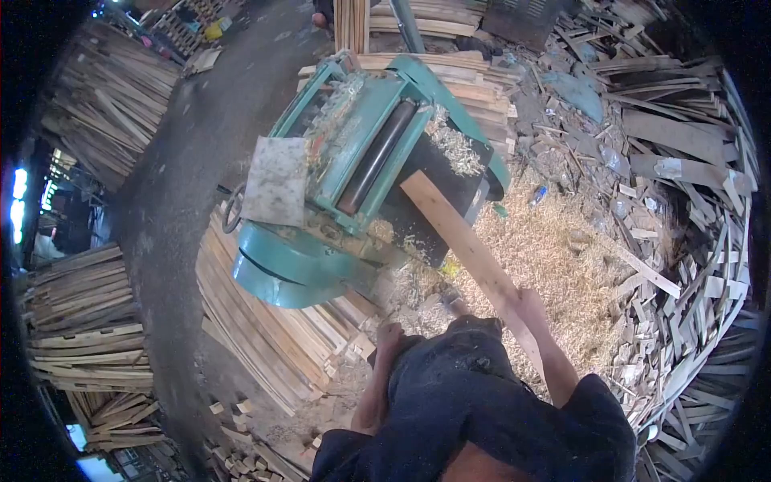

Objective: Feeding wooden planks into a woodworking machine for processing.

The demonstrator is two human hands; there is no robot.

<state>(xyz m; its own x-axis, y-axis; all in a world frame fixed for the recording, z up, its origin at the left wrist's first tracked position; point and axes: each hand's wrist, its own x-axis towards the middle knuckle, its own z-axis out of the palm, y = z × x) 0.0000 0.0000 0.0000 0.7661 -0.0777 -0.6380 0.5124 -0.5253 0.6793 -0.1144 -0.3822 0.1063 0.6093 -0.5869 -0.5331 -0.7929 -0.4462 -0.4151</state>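
A long flat wooden board slants across the right side of my body. My right hand is closed around it near its lower end. The board's far end lies over the dark bed of a green planer, short of its black roller. By my left thigh, my left hand hangs with its fingers curled, and nothing shows in it. It is apart from the board and the machine. A pale speckled slab sits on the planer's left side.
Wood shavings cover the floor at right, with a heap of offcuts beyond. Stacked strips lie under the planer's left side. More stacks line the far left. Behind the machine, another person's hand is near upright strips.
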